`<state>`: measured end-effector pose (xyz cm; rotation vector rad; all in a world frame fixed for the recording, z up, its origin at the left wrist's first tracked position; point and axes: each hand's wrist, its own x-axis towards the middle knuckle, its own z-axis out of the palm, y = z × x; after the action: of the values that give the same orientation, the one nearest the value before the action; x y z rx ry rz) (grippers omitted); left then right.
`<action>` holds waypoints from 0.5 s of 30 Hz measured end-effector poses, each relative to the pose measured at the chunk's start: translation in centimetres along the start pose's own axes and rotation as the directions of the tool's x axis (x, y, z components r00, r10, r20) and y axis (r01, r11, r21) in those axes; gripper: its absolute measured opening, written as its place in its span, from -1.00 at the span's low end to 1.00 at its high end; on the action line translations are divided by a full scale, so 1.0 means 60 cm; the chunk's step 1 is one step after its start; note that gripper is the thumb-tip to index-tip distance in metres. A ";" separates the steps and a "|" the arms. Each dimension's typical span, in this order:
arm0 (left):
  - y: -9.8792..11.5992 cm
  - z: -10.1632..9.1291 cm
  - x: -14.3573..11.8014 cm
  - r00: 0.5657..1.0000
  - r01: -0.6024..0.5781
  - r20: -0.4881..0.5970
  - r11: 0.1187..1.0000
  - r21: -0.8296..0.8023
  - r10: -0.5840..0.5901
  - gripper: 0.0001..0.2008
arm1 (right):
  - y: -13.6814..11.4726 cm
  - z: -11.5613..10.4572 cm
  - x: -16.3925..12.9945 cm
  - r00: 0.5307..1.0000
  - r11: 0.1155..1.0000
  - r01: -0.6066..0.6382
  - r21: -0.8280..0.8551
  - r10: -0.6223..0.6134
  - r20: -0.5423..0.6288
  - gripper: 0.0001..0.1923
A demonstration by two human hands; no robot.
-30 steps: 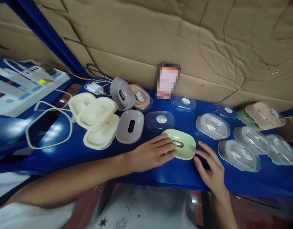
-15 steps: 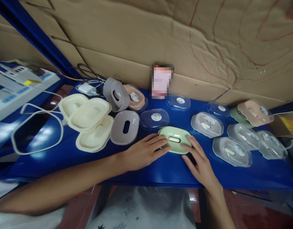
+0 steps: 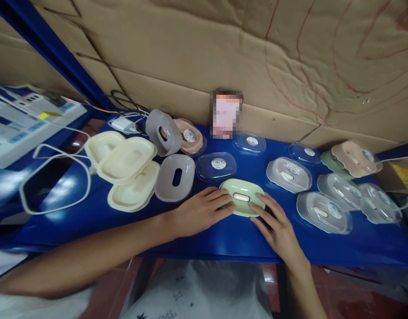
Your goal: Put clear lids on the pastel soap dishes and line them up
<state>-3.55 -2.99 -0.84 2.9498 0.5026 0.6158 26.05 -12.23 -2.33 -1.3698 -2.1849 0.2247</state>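
A pale green oval soap dish (image 3: 242, 208) with a slot and a cream-coloured bar in its middle lies on the blue table in front of me. My left hand (image 3: 204, 210) holds its left end, the fingers bent over the rim and the thumb hidden. At the right end my right hand (image 3: 273, 223) grips it with spread fingertips on the top and front edge. To the left stands a grey slotted dish (image 3: 164, 179), close to my left hand. A clear lid with a round sticker (image 3: 207, 170) lies just behind the green dish.
Cream trays (image 3: 127, 159) are piled at the left, beside a white cable (image 3: 56, 212). Grey dishes under clear lids (image 3: 323, 212) stand at the right, near a pink one (image 3: 352, 156). A phone (image 3: 226, 113) leans against the cardboard (image 3: 157, 53) behind.
The green soap dish has shifted slightly left and nearer to me, and the fingers of my right hand have moved left with it. My left hand keeps almost the same place.
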 end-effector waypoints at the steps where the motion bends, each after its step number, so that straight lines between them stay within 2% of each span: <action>1: 0.000 -0.002 0.000 1.000 -0.003 0.002 1.000 0.004 0.003 -0.75 | 0.000 0.000 -0.001 1.000 1.000 0.003 -0.009 -0.003 0.005 -0.43; 5: -0.006 -0.022 0.001 0.995 0.036 -0.095 0.998 0.056 -0.031 -0.70 | -0.002 -0.002 0.000 1.000 1.000 0.014 -0.015 -0.014 0.003 -0.39; 8: -0.022 -0.039 0.002 0.963 0.235 -0.175 0.960 0.155 -0.207 -0.62 | -0.005 -0.006 0.001 0.999 0.999 0.033 -0.011 -0.033 0.004 -0.37; 11: -0.040 -0.043 0.001 0.911 0.409 -0.168 0.879 0.245 -0.377 -0.55 | -0.007 -0.006 0.000 1.000 1.000 0.020 -0.014 -0.020 -0.006 -0.32; 13: -0.050 -0.036 0.000 0.895 0.446 -0.135 0.850 0.280 -0.425 -0.50 | -0.007 -0.003 -0.002 1.000 1.000 -0.009 -0.023 0.009 -0.002 -0.30; 15: -0.056 -0.027 -0.001 0.897 0.441 -0.110 0.841 0.315 -0.429 -0.54 | -0.007 0.001 -0.005 0.999 0.999 -0.042 -0.033 0.042 0.016 -0.31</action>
<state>-5.26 0.17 0.14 2.9495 1.3594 0.5709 25.81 -12.68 -2.33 -1.4376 -2.1835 0.2181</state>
